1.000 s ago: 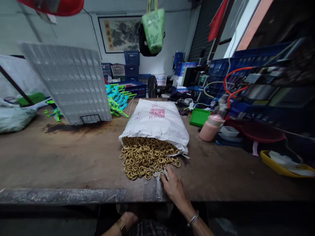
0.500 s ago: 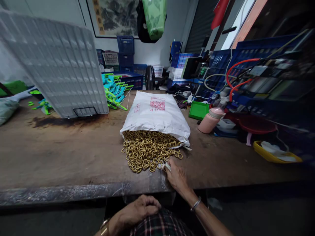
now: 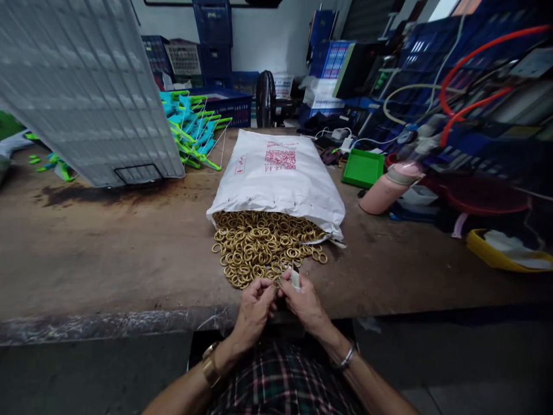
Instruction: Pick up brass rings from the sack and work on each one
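A white woven sack [image 3: 280, 184] with red print lies on the table, its mouth towards me. Many gold-coloured metal rings [image 3: 254, 248] spill from it into a heap. At the heap's near edge my two hands meet, fingertips almost touching. My right hand [image 3: 305, 302] is closed on a small knife [image 3: 295, 279] with a pale handle, its dark blade pointing up and away. The fingers of my left hand [image 3: 254, 308] are pinched together; what is between them is too small and hidden to make out.
A white ribbed plastic panel [image 3: 95, 98] stands at the left, with green and blue plastic hangers [image 3: 196, 129] behind it. To the right are a green tray [image 3: 363, 168], a pink bottle [image 3: 391, 187] and a yellow basin [image 3: 501, 256]. The table's worn front edge [image 3: 129, 325] runs close to me.
My left hand has risen from my lap to the table edge and come together with my right hand. The right hand has drawn back slightly from the rings, still holding the knife. The view has tilted down.
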Action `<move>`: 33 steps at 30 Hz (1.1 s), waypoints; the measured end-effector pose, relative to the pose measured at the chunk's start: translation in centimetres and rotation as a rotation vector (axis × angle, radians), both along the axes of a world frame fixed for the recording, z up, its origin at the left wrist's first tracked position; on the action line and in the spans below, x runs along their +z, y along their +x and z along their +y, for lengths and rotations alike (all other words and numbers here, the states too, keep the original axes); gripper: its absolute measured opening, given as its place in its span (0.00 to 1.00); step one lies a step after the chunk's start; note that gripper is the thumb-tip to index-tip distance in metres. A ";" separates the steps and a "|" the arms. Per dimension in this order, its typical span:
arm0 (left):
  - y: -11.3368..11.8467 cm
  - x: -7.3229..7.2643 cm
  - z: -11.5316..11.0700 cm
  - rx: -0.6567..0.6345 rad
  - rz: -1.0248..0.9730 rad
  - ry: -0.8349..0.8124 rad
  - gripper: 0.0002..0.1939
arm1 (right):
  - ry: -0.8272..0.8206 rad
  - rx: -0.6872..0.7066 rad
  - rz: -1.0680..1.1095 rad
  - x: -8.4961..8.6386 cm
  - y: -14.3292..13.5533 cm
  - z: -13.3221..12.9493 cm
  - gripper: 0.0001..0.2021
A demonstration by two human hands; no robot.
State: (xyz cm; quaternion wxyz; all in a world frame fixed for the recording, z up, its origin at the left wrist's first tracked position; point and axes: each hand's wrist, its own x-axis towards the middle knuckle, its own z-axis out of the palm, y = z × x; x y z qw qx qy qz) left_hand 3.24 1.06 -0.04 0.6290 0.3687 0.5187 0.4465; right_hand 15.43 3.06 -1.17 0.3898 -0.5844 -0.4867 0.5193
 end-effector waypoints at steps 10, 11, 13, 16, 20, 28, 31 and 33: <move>-0.4 -0.4 0.3 0.009 0.273 0.244 0.06 | 0.033 0.102 -0.171 0.4 0.5 0.6 0.12; -0.4 -0.5 0.3 0.000 0.313 0.284 0.06 | 0.037 0.120 -0.182 0.5 0.5 0.7 0.12; -0.4 -0.5 0.2 -0.010 0.342 0.324 0.05 | 0.041 0.154 -0.201 0.5 0.5 0.9 0.13; -0.4 -0.5 0.1 -0.018 0.271 0.240 0.06 | 0.041 0.166 -0.213 0.4 0.3 0.9 0.14; -0.6 -0.2 0.0 -0.120 0.074 -0.016 0.11 | 0.039 0.166 -0.184 0.2 0.2 0.6 0.13; -0.6 -0.1 -0.6 -0.187 -0.154 -0.097 0.15 | 0.068 0.170 -0.212 -0.2 1.0 0.0 0.12; -0.5 -0.1 -0.9 -0.170 -0.124 -0.054 0.15 | 0.176 0.252 -0.380 -0.3 1.5 -0.5 0.08; -0.5 0.0 -0.9 -0.171 -0.082 -0.024 0.15 | 0.248 0.364 -0.469 -0.3 1.7 -1.0 0.06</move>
